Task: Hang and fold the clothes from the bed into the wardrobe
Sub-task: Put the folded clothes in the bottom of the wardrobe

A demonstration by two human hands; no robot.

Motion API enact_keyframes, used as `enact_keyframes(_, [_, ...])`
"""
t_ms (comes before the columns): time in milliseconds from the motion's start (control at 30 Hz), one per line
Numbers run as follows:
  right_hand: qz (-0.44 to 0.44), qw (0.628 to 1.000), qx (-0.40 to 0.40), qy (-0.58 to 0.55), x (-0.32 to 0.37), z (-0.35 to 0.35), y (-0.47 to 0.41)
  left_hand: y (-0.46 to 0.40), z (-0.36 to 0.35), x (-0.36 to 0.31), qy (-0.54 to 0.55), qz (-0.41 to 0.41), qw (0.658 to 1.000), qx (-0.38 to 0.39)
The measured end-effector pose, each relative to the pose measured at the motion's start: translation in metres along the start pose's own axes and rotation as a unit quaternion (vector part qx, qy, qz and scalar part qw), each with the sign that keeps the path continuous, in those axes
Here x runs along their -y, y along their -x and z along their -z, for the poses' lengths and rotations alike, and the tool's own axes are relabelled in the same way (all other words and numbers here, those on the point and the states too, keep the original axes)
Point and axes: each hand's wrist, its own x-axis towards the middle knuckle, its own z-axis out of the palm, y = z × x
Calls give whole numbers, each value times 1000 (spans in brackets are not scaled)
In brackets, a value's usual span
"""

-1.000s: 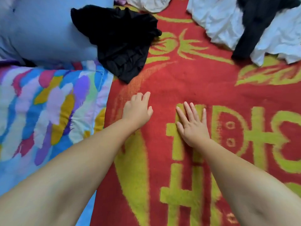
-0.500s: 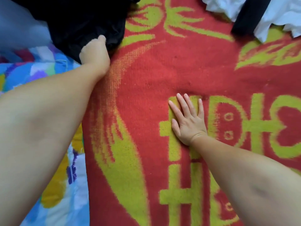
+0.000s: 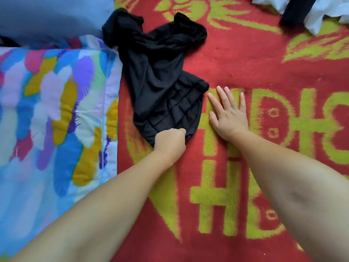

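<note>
Black garment (image 3: pixel 158 80) dragged nearer, crumpled, pleated hem; left hand (image 3: pixel 170 142) clamps hem; right hand (image 3: pixel 229 114) flat, fingers apart.

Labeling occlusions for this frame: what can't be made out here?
Head view only:
- Left hand: fingers curl under into the black garment; the hand's back hides the grip.
- Black garment: bunched up, so its type is unclear.
- White clothes and dark item: cut off by the top edge.
- Blue pillow: cut off top left.
- Wardrobe: out of frame.
- Right hand: flat on the red blanket, palm side hidden.
</note>
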Motion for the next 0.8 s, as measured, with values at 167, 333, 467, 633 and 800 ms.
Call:
enact_keyframes(167, [-18, 989, 88, -114, 6, 40, 39, 81, -7, -31, 45, -76, 995, 38])
enact_keyframes(333, [60, 976, 156, -136, 12, 107, 96, 152, 39, -64, 61, -151, 986, 18])
enact_keyframes(467, [59, 978, 142, -144, 20, 204, 116, 192, 102, -75, 112, -191, 975, 4])
enact_keyframes(633, [79, 968, 158, -177, 31, 367, 143, 235, 194, -73, 323, -136, 936, -44])
enact_keyframes(800, [116, 968, 157, -157, 59, 498, 184, 254, 282, -83, 368, -154, 904, -154])
